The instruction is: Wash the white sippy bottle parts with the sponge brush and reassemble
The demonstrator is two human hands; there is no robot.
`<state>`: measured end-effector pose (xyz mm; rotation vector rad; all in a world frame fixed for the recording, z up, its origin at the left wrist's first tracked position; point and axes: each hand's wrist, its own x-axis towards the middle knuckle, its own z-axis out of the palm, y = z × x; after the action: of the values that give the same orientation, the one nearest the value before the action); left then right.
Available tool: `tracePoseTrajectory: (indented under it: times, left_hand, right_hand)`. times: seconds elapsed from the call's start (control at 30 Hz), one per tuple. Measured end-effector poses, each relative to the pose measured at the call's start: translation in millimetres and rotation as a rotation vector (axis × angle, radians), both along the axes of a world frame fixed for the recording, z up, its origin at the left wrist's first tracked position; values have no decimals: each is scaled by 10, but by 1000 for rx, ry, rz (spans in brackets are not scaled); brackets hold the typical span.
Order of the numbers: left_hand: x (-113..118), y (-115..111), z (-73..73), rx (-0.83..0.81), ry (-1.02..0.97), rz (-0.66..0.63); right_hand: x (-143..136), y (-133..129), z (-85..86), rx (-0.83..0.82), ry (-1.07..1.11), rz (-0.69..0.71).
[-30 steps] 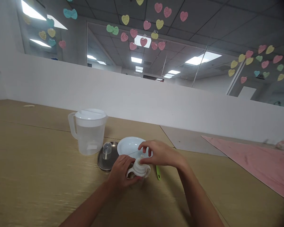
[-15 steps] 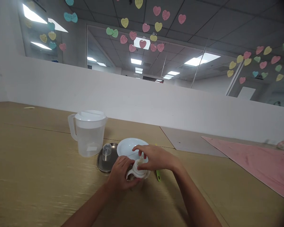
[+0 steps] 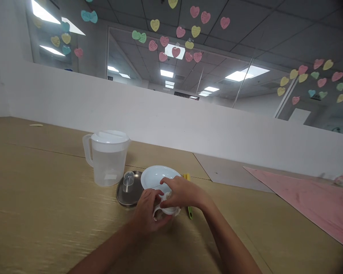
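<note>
Low in the middle of the head view is a baby bottle [image 3: 171,210] with a white collar and side handles. My left hand [image 3: 145,215] wraps round its left side, thumb in front and fingers behind the handle. From above, my right hand [image 3: 184,193] has its fingers curled on the collar and top, hiding most of the teat. The bottle's lower body is mostly hidden. A clear domed cap [image 3: 128,181] stands on a metal tray [image 3: 124,201] to the left. Just behind my hands lies a white dish [image 3: 151,174].
A lidded clear pitcher [image 3: 108,165] holding liquid stands at the back left. A brush [image 3: 190,213] with a green handle and yellow head lies right of my hands. A pink cloth [image 3: 311,201] covers the table's right side, below a white partition [image 3: 160,121].
My right hand has shifted a little left and turned over the bottle's top, now covering more of it. More of the brush's yellow head shows. The camera view has tilted slightly.
</note>
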<state>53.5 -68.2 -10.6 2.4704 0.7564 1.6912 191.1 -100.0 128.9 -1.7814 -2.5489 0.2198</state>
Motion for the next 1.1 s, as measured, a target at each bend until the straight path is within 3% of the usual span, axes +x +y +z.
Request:
tracePoseTrajectory:
  times: [0.53, 0.67, 0.8, 0.87, 0.97, 1.03, 1.1]
  left_hand:
    - [13, -16, -67, -121, -9, -38]
    - [-4, 12, -40, -69, 20, -46]
    - [-120, 114, 10, 34, 18, -150]
    - [-214, 199, 39, 4, -66, -76]
    - [-375, 394, 42, -118, -187, 272]
    - [-482, 556, -5, -181, -169, 436]
    - [-573, 704, -83, -209, -54, 512]
  right_hand:
    - [21, 48, 9, -20, 24, 32]
    - [54, 82, -13, -50, 24, 52]
    - [83, 100, -16, -97, 25, 54]
    - [91, 110, -21, -87, 11, 51]
    - [96, 132, -34, -91, -3, 41]
    - [96, 146, -39, -100, -16, 47]
    - [94, 152, -39, -98, -26, 50]
